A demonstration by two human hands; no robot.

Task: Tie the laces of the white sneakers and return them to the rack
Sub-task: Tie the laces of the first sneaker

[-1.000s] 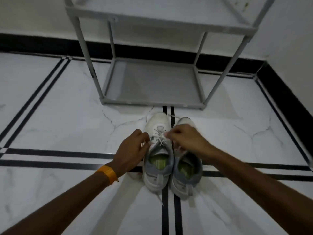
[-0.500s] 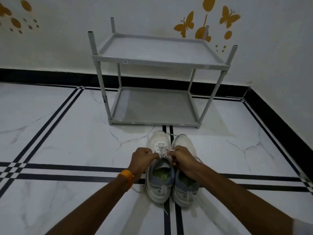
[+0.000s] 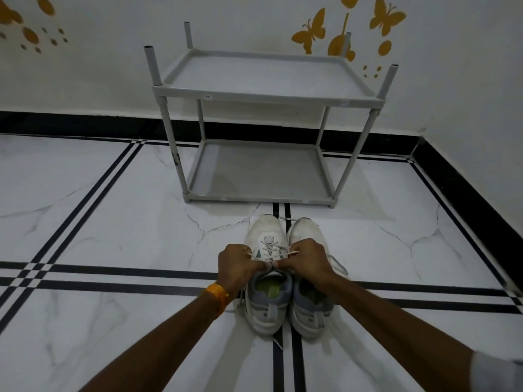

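Note:
Two white sneakers stand side by side on the marble floor, toes toward the rack: the left sneaker (image 3: 266,304) and the right sneaker (image 3: 308,312). Both have grey collars and green insoles. My left hand (image 3: 236,264) and my right hand (image 3: 307,260) are each closed on a white lace (image 3: 285,254) of the left sneaker, pulling it sideways over the tongue. A loose lace of the right sneaker trails on the floor to the right. The grey two-shelf rack (image 3: 263,91) stands just beyond the shoes, both shelves bare.
A white wall with yellow butterfly stickers (image 3: 310,32) rises behind the rack. A black skirting (image 3: 467,199) runs along the back and the right side, forming a corner. Black inlay lines cross the floor (image 3: 113,222).
The view has tilted up and back, so the whole rack and wall now show. My hands have closed tighter on the laces and pulled them apart over the left sneaker.

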